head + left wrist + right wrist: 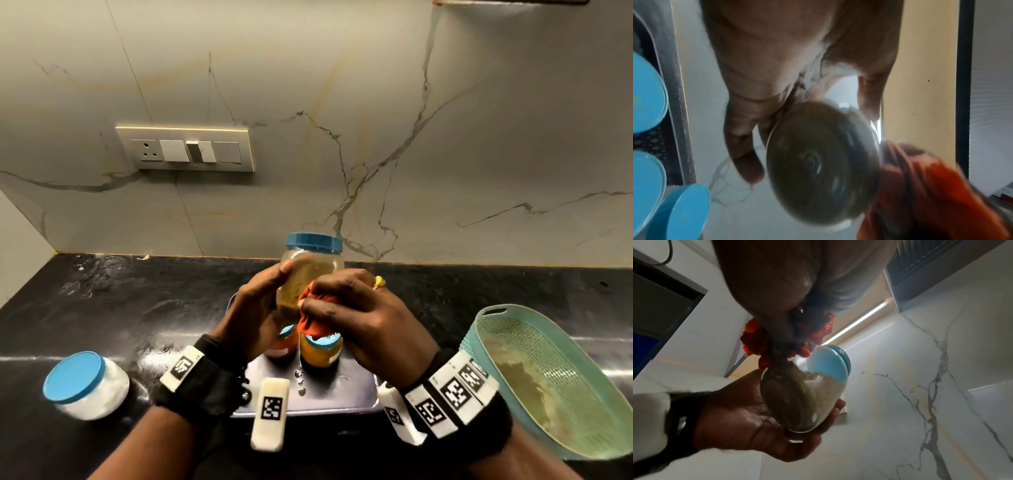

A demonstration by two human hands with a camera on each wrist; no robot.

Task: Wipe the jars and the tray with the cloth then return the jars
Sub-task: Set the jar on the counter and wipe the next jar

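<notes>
My left hand (263, 305) grips a clear jar (313, 263) with a blue lid and brownish powder, lifted above the tray. My right hand (346, 308) holds a bunched orange cloth (310, 317) pressed against the jar's side. From the left wrist view the jar's round base (822, 164) faces the camera with the cloth (920, 186) beside it. In the right wrist view the jar (807, 394) lies tilted in my left palm (748, 420). On the dark tray (329, 394) stand an orange-filled jar (322, 351) and a red-filled jar (284, 342), partly hidden by my hands.
A jar of white powder with a blue lid (84, 383) stands on the black counter (102, 308) at the left. A teal plastic basket (548, 380) sits at the right. A switch panel (186, 149) is on the marble wall behind.
</notes>
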